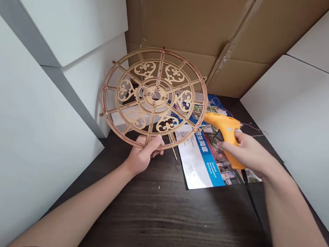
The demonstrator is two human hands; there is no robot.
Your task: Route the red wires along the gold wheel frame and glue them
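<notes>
My left hand grips the bottom rim of a round, gold-coloured openwork wheel frame, thumb in front. Heart-shaped scrolls fill the frame between its spokes, and thin red and white wires run along its rim and up the top spoke. The frame is held up off the table, tilted toward me. In my right hand is an orange glue gun with a black trigger, its nozzle end at the frame's right rim. Whether the nozzle touches the rim I cannot tell. A black cord runs down from the handle.
A blue and white brochure lies on the dark wooden table, with loose thin wires behind the glue gun. A thin stick shows below the frame. White panels stand at both sides; brown cardboard closes the back.
</notes>
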